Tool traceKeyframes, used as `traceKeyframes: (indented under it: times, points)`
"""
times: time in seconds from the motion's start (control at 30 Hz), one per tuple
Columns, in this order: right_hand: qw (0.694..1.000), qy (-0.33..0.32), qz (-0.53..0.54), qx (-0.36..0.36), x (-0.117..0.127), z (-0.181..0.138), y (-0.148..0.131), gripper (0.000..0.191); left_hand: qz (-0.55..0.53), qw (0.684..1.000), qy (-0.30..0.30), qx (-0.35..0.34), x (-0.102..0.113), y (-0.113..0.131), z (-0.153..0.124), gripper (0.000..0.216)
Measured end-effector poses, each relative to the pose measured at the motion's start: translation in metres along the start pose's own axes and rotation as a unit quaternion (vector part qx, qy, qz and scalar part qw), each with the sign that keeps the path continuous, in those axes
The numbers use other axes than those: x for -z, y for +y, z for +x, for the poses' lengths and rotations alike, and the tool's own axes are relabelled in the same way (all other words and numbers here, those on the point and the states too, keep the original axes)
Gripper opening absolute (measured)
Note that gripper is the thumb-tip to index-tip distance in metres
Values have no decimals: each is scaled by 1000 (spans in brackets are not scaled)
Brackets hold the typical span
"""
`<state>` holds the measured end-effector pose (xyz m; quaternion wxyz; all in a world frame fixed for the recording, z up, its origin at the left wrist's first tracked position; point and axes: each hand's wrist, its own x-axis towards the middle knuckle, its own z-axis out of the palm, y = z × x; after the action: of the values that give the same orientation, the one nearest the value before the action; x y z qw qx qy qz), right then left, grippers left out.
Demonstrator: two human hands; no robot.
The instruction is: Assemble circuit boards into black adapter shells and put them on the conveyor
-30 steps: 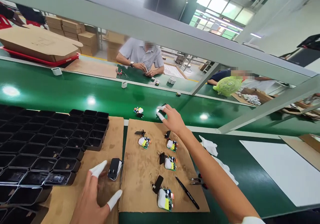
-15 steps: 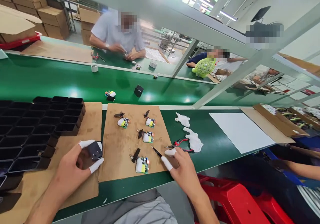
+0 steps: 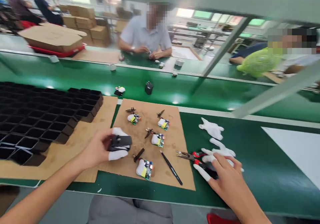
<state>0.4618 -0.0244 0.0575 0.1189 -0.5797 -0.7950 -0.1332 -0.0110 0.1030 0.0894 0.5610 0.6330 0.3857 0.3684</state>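
My left hand (image 3: 98, 149), with white finger cots on thumb and finger, grips a black plug charger case (image 3: 121, 142) above the cardboard edge. My right hand (image 3: 225, 177), also in finger cots, is closed around the red and black handles of needle-nose pliers (image 3: 192, 156); their jaws point left. Black tweezers (image 3: 172, 169) lie on the cardboard sheet (image 3: 127, 139). Near them sit several small circuit boards, such as the closest one (image 3: 145, 169), each wired to a black plug piece. White gloves or cloth pieces (image 3: 212, 128) lie beyond my right hand.
Rows of black open cases (image 3: 60, 117) cover the left side. Farther back on the green surface are another black plug case (image 3: 149, 88) and a board (image 3: 120, 90). A slanted post (image 3: 275, 92) rises at right. A white sheet (image 3: 295, 154) lies right. A co-worker (image 3: 147, 34) sits opposite.
My right hand has left the tweezers, moved right and taken hold of the pliers' handles. My left hand still holds the charger case, now tilted differently. The camera view has turned left.
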Motion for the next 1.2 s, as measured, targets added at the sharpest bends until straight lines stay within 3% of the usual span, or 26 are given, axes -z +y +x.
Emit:
traceKeyframes:
  times: [0.1,0.17,0.27,0.37,0.43,0.5,0.57,0.63,0.77,0.93,1.0,1.1,1.13,1.2]
  points:
    - [997,47,-31,60,-16,9,17,27,-82,991,-77,67,-19,7,22,53]
    - [996,69,1,63,-16,20,19,28,-146,978,-93,116,-29,8,31,55]
    - [989,55,138,-5,2,46,12,28,-255,948,-91,168,-35,10,37,46]
    - [945,21,311,-104,28,81,-9,25,-288,932,-99,193,-30,12,38,48]
    - [903,-4,414,-114,41,106,-27,26,-202,960,-103,167,-22,13,35,54]
    - [868,-53,485,-91,47,130,-43,28,-20,991,-86,103,-14,12,28,54]
    - [840,-122,526,-58,45,148,-56,29,175,983,-52,25,-9,10,22,52]
    - [817,-167,550,-35,36,157,-63,27,280,958,-8,-59,-7,6,19,52]
    - [777,-176,602,-59,16,157,-74,24,344,917,57,-193,-10,-2,21,52]
    - [716,-129,670,-145,11,150,-96,32,349,910,73,-212,-24,-9,20,52]
    - [696,-104,690,-168,9,149,-109,53,324,921,73,-204,-33,-13,18,47]
    - [675,-98,713,-161,1,144,-130,103,292,934,93,-184,-49,-22,15,48]
    - [674,-100,714,-160,-2,142,-135,110,293,933,105,-180,-54,-26,14,56]
    - [683,-89,706,-164,-8,137,-144,104,315,922,124,-188,-62,-33,11,71]
